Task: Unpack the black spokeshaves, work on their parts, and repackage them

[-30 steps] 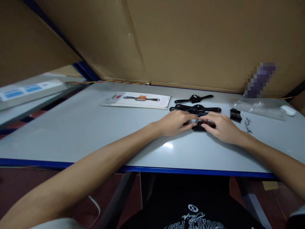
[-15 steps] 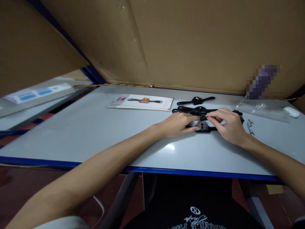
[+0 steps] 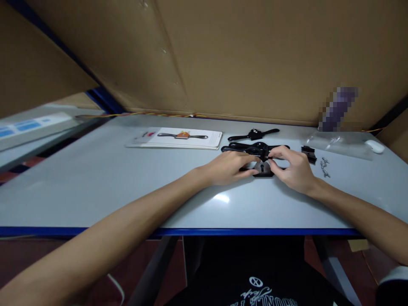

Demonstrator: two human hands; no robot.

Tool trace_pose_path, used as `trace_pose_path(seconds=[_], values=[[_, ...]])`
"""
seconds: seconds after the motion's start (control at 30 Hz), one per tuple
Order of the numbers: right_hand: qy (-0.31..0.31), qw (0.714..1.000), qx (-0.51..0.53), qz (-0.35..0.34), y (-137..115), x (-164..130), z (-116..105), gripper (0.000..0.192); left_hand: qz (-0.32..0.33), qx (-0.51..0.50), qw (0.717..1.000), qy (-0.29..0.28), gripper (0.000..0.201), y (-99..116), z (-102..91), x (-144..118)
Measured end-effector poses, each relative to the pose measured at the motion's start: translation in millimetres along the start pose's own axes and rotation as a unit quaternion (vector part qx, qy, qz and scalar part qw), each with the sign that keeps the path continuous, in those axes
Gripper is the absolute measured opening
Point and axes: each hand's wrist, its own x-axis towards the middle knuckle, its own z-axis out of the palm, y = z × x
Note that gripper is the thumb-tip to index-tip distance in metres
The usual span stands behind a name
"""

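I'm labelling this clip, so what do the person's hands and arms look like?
The left hand and right hand are ungloved, with nothing visibly worn at the wrists. Both forearms are bare; a pale sleeve edge shows at far right.

the left hand lies back upward, its wrist nearly straight, the bare left forearm trailing behind it toward the body and outward. its thumb and index finger point at the right hand, tips parted. just beside those tips, the right index finger arches to meet its thumb in a pinch; the right forearm slants back and outward behind.
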Motion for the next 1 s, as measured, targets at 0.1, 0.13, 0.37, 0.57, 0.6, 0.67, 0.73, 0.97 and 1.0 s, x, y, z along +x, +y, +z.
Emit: trace_pose_path(seconds=[0.1,0.13,0.37,0.57,0.6,0.67,0.73,0.97,1.0], values=[[0.005,1.000,0.013,-0.003,1.8,-0.3,1.2,0.021,0.000,0.005,1.000,0.000,0.046,-0.3,0.6,-0.2],[0.005,1.000,0.012,-0.011,2.0,-0.3,1.1,0.021,-0.001,0.005,1.000,-0.002,0.047,-0.4,0.9,-0.1],[-0.055,0.997,0.033,-0.050,1.2,1.8,-3.4,0.018,0.002,-0.003,1.000,-0.005,0.046,-1.3,1.8,0.9],[-0.150,0.988,0.024,0.008,3.9,2.2,-2.3,0.023,0.002,-0.009,1.000,-0.001,0.043,-0.6,1.5,0.3],[-0.148,0.989,0.020,0.009,4.3,1.3,-1.4,0.023,0.003,-0.009,1.000,0.000,0.043,-0.4,1.4,0.3],[-0.148,0.989,0.011,0.014,4.5,-0.9,0.3,0.023,0.005,-0.011,1.000,0.000,0.043,0.0,1.1,0.5],[-0.154,0.988,-0.005,0.026,3.4,-2.7,0.5,0.023,0.005,-0.013,1.000,-0.002,0.044,0.1,1.1,0.6],[-0.198,0.976,-0.068,0.065,-1.6,-1.6,-3.7,0.024,-0.022,-0.033,0.999,-0.009,0.049,0.7,0.6,1.3],[-0.202,0.974,-0.068,0.072,-1.4,-1.4,-3.4,0.024,-0.033,-0.042,0.998,-0.011,0.049,1.2,0.3,1.7]])
